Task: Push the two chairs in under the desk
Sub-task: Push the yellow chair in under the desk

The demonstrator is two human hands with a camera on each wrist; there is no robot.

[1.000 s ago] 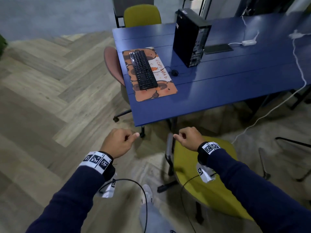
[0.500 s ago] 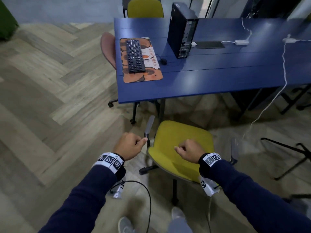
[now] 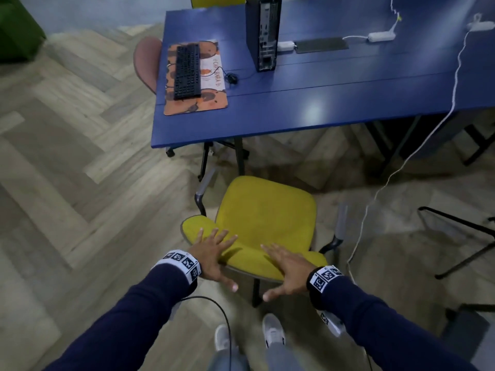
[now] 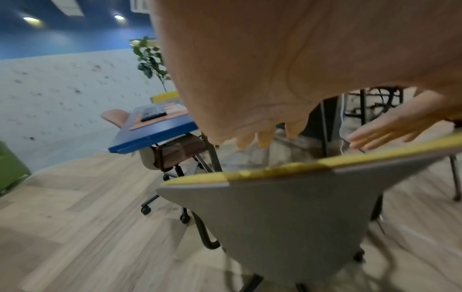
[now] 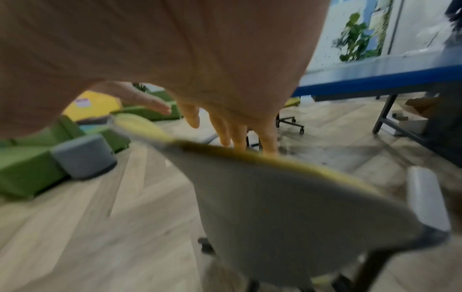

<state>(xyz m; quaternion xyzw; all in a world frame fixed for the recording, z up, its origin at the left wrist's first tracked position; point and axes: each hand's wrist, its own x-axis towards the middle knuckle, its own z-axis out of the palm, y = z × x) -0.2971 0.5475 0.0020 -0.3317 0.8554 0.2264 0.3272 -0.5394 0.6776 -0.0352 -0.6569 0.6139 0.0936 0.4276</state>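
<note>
A yellow chair (image 3: 265, 210) with a grey back shell (image 4: 287, 217) stands pulled out in front of the blue desk (image 3: 321, 103), its seat facing the desk. My left hand (image 3: 217, 258) is spread flat over the left of the backrest's top edge. Over the right of that edge lies my right hand (image 3: 281, 271), also open with straight fingers (image 5: 237, 128). I cannot tell whether either palm touches the rim. A pink chair (image 3: 147, 62) sits at the desk's left side with its seat partly under the top.
A keyboard (image 3: 187, 72) on an orange mat and a PC tower (image 3: 263, 30) stand on the desk. A white cable (image 3: 401, 162) hangs from the desk to the floor at right. A black metal frame (image 3: 460, 231) stands at right. A green sofa (image 5: 37, 162) stands at left.
Both hands were curled into fists held apart in the air. They have now opened and come down over the yellow chair's backrest, and the chair now sits further out from the desk in view.
</note>
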